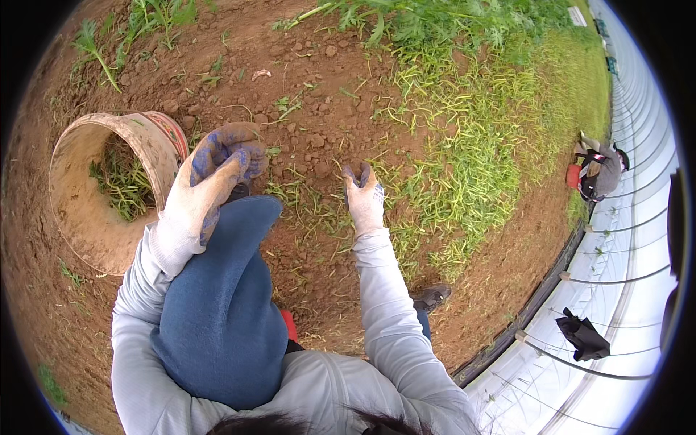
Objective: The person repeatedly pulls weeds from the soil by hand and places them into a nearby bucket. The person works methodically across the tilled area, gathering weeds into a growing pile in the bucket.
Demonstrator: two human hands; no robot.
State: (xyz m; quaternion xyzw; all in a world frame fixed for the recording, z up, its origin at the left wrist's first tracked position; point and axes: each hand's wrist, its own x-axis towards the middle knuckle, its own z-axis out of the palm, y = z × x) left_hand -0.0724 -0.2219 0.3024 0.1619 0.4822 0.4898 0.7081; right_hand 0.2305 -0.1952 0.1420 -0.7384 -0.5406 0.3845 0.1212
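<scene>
My left hand [217, 168], in a pale knit glove with a worn blue coating, is raised above my bent left knee [217, 304]. Its fingers curl in toward the thumb, and nothing shows in them. Beside it a dirt-stained plastic bucket [81, 228] lies tipped on its side, with pulled green plants [128, 179] inside. Over the brown soil, my right hand [363, 198] in a matching glove points away from me, thumb and forefinger near each other. A thin stem shows by its fingertips; whether they pinch it is unclear. Cut greens [467, 179] spread just right of that hand.
Leafy plants [451, 22] stand at the far end, and smaller ones [163, 19] at the upper left. Another person [603, 168] sits low by the plastic greenhouse wall [587, 283]. A black cloth [584, 334] hangs there. My right shoe [432, 298] rests on the soil.
</scene>
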